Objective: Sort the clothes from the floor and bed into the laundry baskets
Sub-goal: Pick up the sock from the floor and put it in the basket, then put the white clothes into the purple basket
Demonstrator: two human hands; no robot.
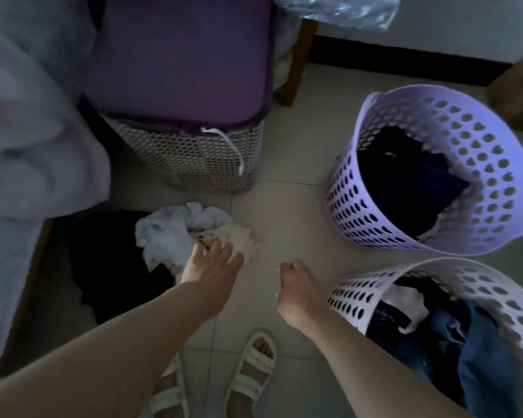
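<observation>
A heap of pale clothes (175, 233) lies on the tiled floor, with dark clothes (109, 260) beside it to the left. My left hand (209, 270) reaches out with straight fingers, its tips at the edge of the pale heap; it holds nothing. My right hand (296, 294) hangs over bare floor with loosely curled fingers and holds nothing. A lilac perforated basket (489, 164) at the right holds dark garments. A pale pink perforated basket (501, 300) at the lower right holds jeans and mixed clothes.
A woven hamper with a purple lid (191, 155) stands at the back. The bed's grey cover (27, 146) fills the left side. A wooden furniture leg (293, 70) and clear plastic (344, 7) lie behind. My sandalled feet (254, 369) stand on the tiles.
</observation>
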